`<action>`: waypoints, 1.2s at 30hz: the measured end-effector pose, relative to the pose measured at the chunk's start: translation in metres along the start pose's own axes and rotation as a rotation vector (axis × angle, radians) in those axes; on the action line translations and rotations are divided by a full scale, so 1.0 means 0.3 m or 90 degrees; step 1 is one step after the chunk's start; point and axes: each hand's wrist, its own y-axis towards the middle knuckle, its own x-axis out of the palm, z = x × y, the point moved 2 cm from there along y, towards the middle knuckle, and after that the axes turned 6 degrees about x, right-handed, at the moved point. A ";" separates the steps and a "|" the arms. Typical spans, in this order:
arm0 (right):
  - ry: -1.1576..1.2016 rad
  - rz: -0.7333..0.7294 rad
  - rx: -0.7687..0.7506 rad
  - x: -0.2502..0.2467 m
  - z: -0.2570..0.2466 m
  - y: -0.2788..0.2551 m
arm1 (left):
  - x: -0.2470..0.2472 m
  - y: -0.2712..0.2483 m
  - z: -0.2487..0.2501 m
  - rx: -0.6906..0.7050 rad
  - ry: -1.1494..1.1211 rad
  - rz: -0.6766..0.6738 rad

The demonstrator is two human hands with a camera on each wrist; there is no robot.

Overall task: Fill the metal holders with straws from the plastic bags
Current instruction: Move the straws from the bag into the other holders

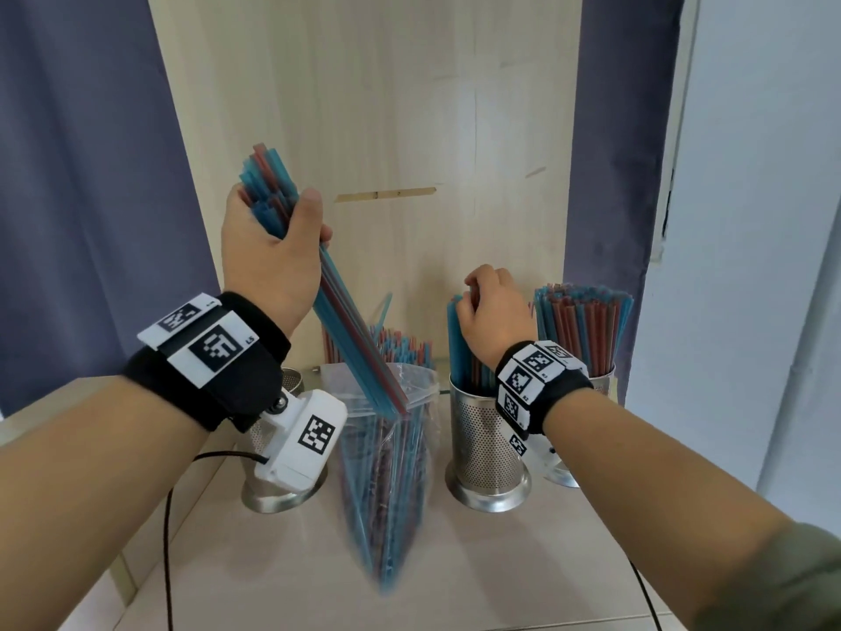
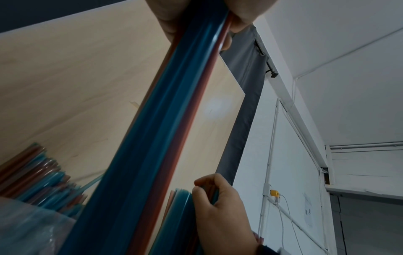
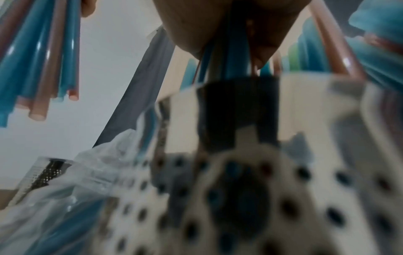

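My left hand grips a bundle of blue and red straws near its top, raised and tilted, its lower ends at the mouth of a clear plastic bag full of straws. The same bundle fills the left wrist view. My right hand is curled round the tops of the straws that stand in the middle perforated metal holder. The right wrist view shows these straws under my palm, above the holder's blurred wall.
A full holder of straws stands at the right, and another metal holder sits at the left behind my wrist camera. More straws stand behind the bag. A wooden back panel closes off the shelf.
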 end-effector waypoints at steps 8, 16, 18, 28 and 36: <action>-0.095 0.169 -0.062 -0.004 0.051 -0.064 | -0.010 -0.011 -0.010 0.002 0.005 -0.005; 0.097 0.091 0.008 0.018 0.137 -0.123 | -0.027 -0.017 -0.030 -0.008 0.017 -0.004; 0.059 0.073 -0.024 0.023 0.123 -0.119 | -0.027 -0.020 -0.028 -0.008 0.015 -0.004; 0.318 -0.088 0.252 0.068 0.177 -0.115 | -0.034 -0.035 -0.017 -0.004 0.017 -0.019; 0.225 -0.158 0.247 0.039 0.220 -0.109 | -0.028 -0.049 -0.027 -0.023 0.000 -0.023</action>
